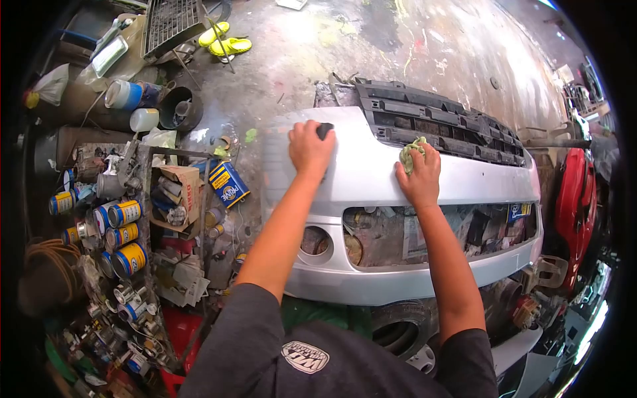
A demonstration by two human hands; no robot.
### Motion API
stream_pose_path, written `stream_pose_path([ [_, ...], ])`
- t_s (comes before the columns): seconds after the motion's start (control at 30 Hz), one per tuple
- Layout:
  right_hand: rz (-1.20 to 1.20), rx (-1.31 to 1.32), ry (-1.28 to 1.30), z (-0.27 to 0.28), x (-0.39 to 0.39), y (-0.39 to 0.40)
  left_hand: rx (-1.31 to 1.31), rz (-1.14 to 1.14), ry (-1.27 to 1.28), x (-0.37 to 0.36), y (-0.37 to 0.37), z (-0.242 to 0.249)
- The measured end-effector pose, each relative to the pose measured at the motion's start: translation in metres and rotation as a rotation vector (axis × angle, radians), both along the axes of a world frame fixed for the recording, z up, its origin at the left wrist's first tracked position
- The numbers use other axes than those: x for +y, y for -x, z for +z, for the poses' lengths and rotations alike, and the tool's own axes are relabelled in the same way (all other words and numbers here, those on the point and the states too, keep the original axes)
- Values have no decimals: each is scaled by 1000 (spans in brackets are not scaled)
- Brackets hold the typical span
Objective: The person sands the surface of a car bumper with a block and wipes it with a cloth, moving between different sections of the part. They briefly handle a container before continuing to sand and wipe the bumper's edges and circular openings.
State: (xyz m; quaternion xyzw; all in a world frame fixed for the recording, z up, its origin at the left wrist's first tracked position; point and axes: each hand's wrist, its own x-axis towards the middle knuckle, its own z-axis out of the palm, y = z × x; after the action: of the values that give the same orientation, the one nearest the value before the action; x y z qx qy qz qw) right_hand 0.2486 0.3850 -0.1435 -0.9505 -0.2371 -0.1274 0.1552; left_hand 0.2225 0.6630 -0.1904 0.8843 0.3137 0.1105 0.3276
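Note:
A silver car bumper [358, 192] lies across the middle of the head view, with a black plastic grille [444, 123] along its far edge. My left hand [310, 147] is closed around a small black block [324, 130] at the bumper's left end. The block's underside is hidden, so its exact kind cannot be made out. Farther right, my right hand [421, 174] grips a crumpled light green cloth [411, 154] against the bumper's upper face, just below the grille. Fingers partly cover both held things.
Paint cans [129, 259] crowd a rack on the left, beside a cardboard box [179, 199] and a blue-yellow tin [229, 184]. Yellow clogs [225, 41] sit on the concrete floor. A red car panel [574, 212] stands at right; a tire [401, 325] lies below the bumper.

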Motion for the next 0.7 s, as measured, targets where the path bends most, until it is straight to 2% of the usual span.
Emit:
stream_pose_path([
  [0.07,-5,-1,0,-2,-1,2,2,96,19,36,9,-18],
  [0.17,-8,-6,13,-1,0,2,19,167,-51,29,10,-22],
  [0.23,-13,-7,14,-1,1,1,-59,18,-52,-5,1,-10],
  [0.3,-9,-9,5,-1,0,3,-14,-118,-11,-24,-3,12],
  [0.4,16,-16,-14,-1,1,2,-41,-96,-10,18,5,-13],
  [0.47,11,-21,-11,1,1,2,-2,58,-9,46,15,-29],
  [0.53,9,-29,-10,1,1,2,45,175,1,39,14,-26],
  [0.63,26,-43,-17,2,3,0,-91,-70,-30,1,-12,-11],
  [0.7,30,-42,-11,3,1,0,-46,-241,34,-5,-25,16],
])
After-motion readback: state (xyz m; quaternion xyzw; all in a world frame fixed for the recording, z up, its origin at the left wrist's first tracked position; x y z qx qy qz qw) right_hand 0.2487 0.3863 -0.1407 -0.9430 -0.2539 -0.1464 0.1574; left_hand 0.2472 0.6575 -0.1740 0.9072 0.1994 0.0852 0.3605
